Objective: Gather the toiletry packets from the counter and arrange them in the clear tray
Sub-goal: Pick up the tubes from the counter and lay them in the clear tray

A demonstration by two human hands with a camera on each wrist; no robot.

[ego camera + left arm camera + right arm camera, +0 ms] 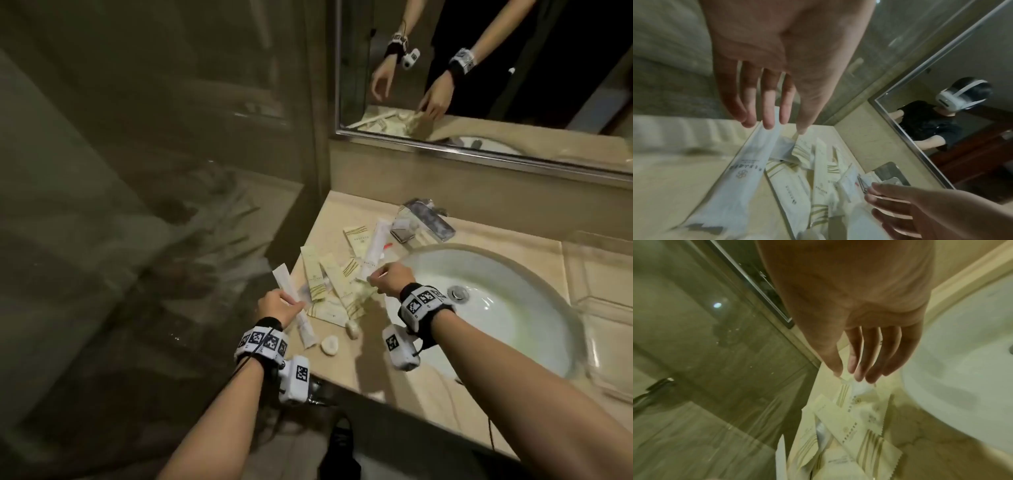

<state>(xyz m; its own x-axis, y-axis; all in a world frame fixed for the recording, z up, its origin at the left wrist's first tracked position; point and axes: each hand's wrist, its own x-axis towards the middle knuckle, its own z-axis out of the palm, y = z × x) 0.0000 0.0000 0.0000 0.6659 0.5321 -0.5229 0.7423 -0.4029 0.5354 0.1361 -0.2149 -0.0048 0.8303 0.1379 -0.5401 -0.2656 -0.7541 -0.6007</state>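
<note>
I am looking into a hotel-style bathroom. A round white sink [496, 308] with a metal drain [457, 293] is set into a beige stone tabletop [376, 370] at centre right of the head view. A framed wall mirror [479, 85] fills the upper right and reflects a person's forearms. A glass shower partition [154, 205] takes up the left half of the frame. Small single-use toiletry packets [329, 274], cream with gold stripes, lie scattered beside the sink, with two little round soaps [329, 344] near the front edge, the sort of supplies a guest room provides. A clear tray [596, 308] sits at the right edge.
</note>
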